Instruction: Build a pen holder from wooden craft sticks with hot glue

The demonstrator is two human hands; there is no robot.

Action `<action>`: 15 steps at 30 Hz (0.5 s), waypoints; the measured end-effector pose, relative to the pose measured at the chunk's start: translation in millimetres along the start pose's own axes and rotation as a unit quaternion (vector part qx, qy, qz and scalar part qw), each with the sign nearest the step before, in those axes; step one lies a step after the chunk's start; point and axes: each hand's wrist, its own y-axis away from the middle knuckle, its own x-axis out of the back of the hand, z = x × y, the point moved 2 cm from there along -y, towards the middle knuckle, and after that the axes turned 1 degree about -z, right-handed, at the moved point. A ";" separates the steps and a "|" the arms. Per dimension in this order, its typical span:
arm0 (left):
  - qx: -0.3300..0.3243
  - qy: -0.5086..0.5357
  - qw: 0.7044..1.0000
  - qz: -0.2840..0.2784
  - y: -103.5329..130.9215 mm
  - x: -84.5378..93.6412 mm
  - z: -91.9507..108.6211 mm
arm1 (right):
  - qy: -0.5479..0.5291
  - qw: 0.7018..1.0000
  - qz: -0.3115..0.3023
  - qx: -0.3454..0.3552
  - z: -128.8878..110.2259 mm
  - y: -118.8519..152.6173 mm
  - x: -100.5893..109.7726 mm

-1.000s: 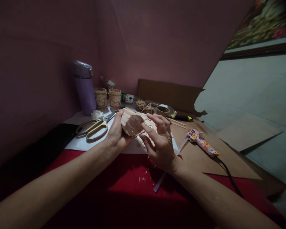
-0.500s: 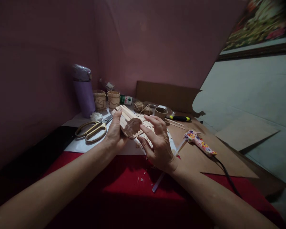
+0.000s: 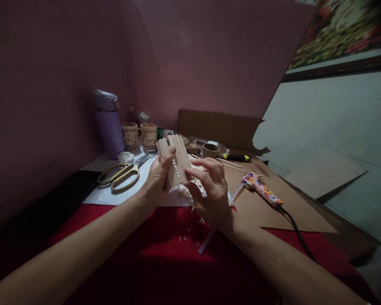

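Observation:
A holder covered in pale craft sticks (image 3: 181, 154) is tilted up between my hands, its sticks pointing away from me. My left hand (image 3: 157, 176) grips it from the left, thumb across the sticks. A shiny clear strip shows between two of the sticks. My right hand (image 3: 211, 188) is at its lower right edge, thumb and fingertips on that edge, the fingers curled. More pale stick pieces (image 3: 197, 183) lie beneath and behind my hands on white paper (image 3: 95, 195).
Gold-handled scissors (image 3: 125, 176), a white flower (image 3: 125, 157) and a purple bottle (image 3: 109, 129) stand or lie left. Behind are two decorated cups (image 3: 148, 136), twine (image 3: 193, 147) and a tape roll (image 3: 211, 150). A cutter (image 3: 236, 157) and flowered glue gun (image 3: 262, 189) lie right.
The holder has been turned: its opening faced me before, and now its stick-covered side shows with the clear strip. My right hand stays at its right edge. The view has shifted slightly.

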 end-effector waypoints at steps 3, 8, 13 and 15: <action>0.015 0.026 1.000 0.000 1.4 -1.6 0.1 | 0.008 1.000 0.004 0.009 2.2 0.3 -1.0; 0.033 0.025 0.999 -0.017 0.0 1.4 -2.4 | 0.005 1.000 0.003 0.010 2.5 -0.6 -1.0; 0.038 0.031 0.998 -0.032 -2.2 3.9 -1.8 | -0.017 1.000 -0.012 0.009 4.4 -2.0 1.7; 0.035 0.030 0.999 -0.027 -2.1 2.9 -0.4 | -0.036 0.999 -0.009 0.004 6.8 -2.4 3.1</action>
